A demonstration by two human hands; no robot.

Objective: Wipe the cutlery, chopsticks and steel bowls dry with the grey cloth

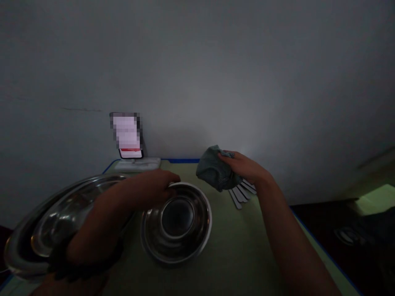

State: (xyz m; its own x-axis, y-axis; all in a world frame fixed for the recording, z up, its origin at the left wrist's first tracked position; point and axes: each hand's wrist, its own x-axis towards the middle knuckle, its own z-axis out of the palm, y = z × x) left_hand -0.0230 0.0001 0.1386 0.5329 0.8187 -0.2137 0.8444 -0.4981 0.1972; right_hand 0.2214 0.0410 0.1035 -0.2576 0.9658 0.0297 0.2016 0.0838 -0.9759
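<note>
A shiny metal bowl [199,234] stands on the table in front of me. My left hand [162,187] is closed on its far left rim, with some fingers dipping inside the bowl. My right hand [239,164] grips a crumpled grey-green cloth [212,166], held up right of the bowl and apart from it. Behind and below that hand, several flat metal cutlery handles [239,195] lie fanned out on the table; their other ends are hidden by the hand and cloth.
Larger metal basins [18,246], one inside another, stand on the left, partly covered by my left arm. A phone [128,135] leans upright on a white stand [137,163] by the wall. The pale green table [240,255] has blue edging.
</note>
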